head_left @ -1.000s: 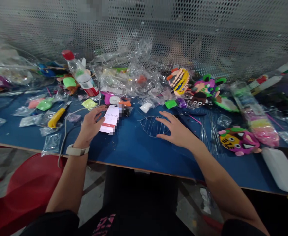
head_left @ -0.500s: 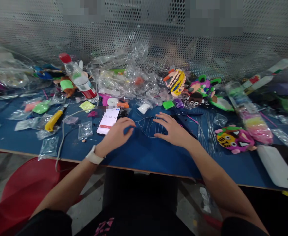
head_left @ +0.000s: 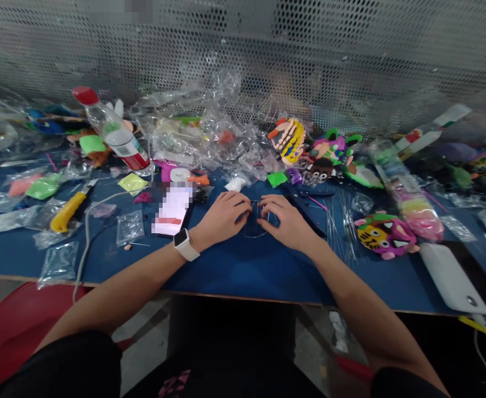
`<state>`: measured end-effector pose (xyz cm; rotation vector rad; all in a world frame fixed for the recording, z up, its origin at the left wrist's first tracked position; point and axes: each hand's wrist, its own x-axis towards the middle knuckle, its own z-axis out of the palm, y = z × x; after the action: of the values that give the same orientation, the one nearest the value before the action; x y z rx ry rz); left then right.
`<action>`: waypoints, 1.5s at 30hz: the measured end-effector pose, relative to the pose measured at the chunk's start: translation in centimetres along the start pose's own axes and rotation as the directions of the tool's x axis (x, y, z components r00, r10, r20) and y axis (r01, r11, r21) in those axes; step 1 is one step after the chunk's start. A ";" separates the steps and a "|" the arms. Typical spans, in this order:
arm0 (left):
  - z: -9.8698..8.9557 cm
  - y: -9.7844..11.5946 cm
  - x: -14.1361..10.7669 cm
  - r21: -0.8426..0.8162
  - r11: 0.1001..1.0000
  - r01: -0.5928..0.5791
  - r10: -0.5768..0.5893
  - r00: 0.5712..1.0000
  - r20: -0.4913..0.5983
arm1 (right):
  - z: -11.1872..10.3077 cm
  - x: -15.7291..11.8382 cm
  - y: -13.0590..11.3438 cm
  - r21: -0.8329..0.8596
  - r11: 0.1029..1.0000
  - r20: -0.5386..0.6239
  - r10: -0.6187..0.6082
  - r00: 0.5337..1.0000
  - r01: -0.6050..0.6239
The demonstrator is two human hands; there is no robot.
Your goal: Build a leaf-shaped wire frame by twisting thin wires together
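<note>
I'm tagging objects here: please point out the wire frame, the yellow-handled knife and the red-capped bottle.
Wire frame (head_left: 253,237): head view, lower curved edge.
Yellow-handled knife (head_left: 69,211): head view, on the handle.
Red-capped bottle (head_left: 117,136): head view, middle of the body.

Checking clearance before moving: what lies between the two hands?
In the head view, a wire frame, partly hidden, lies between the left hand and the right hand.

No text can be read: the bottle label (head_left: 131,155), the smartphone screen (head_left: 178,205) and the pink shirt print (head_left: 175,383) are too unclear.
</note>
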<state>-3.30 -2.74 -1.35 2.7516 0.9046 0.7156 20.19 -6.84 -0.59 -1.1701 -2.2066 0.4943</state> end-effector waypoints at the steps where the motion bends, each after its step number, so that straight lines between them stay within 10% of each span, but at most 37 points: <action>1: -0.1 0.0 -0.1 0.012 1.000 0.003 -0.002 1.000 -0.004 | -0.1 0.0 -0.3 0.014 1.000 -0.011 -0.009 1.000 0.009; 12: 0.1 0.5 0.1 0.118 0.993 -0.025 0.020 0.999 0.042 | 0.3 0.1 0.0 0.009 0.994 -0.045 -0.105 0.993 0.106; 18: -3.9 -1.0 -0.4 0.215 0.966 0.147 -0.145 0.989 -0.021 | 0.6 0.1 0.2 0.011 0.994 -0.072 -0.111 0.991 0.112; 21: -7.2 -3.0 -2.0 0.248 0.885 0.395 -0.382 0.919 -0.098 | 0.7 0.1 0.1 0.016 0.994 -0.065 -0.104 0.992 0.105; 24: -9.6 -4.8 -3.9 0.316 0.692 0.649 -0.623 0.758 -0.191 | 0.8 0.1 0.1 0.024 0.995 -0.043 -0.096 0.994 0.097; 28: -9.9 -5.3 -5.3 0.406 0.544 0.734 -0.772 0.628 -0.100 | 0.9 0.1 0.0 0.011 0.997 -0.047 -0.074 0.996 0.075; 31: -8.7 -4.7 -5.6 0.487 0.545 0.683 -0.791 0.611 0.028 | 0.8 0.0 -0.2 -0.011 0.998 -0.101 -0.059 0.993 0.058; 45: -7.1 -4.5 -4.8 0.529 0.513 0.676 -0.794 0.608 -0.008 | 0.8 0.1 -0.4 -0.020 0.999 -0.132 -0.038 0.990 0.036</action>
<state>-12.46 -1.93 1.65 2.2674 2.2394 -0.0374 19.42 -7.00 -0.95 -1.1359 -2.1183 0.3715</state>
